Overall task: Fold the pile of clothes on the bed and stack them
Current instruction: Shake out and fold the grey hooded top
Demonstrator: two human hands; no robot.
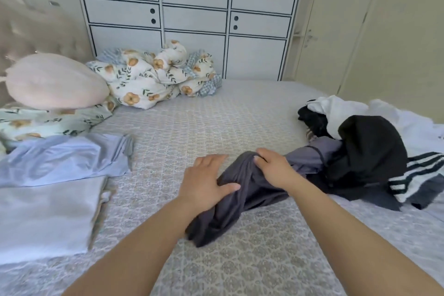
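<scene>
You worked at the near middle of the bed with a dark grey garment lying bunched between your arms, its far right end trailing into the unfolded pile of black, white and striped clothes at the right edge. Your left hand lay on the garment's left side, fingers fairly straight and spread, thumb pressed across the cloth. Your right hand had its fingers curled over a ridge of the same fabric, apparently gripping it.

The step in hand looked like drawing this piece free and spreading it flat. To do that well, you would have wanted the right end pulled wholly clear of the pile, then the twisted cloth opened out on the bare stretch of cover ahead before any fold was made.

At near left sat the folded stack, pale cloth with a light blue garment lying beyond it. A pink pillow and a crumpled floral quilt occupied the far left, before a white wardrobe. The black garment draped over the pile's near side seemed likeliest to drag along.
</scene>
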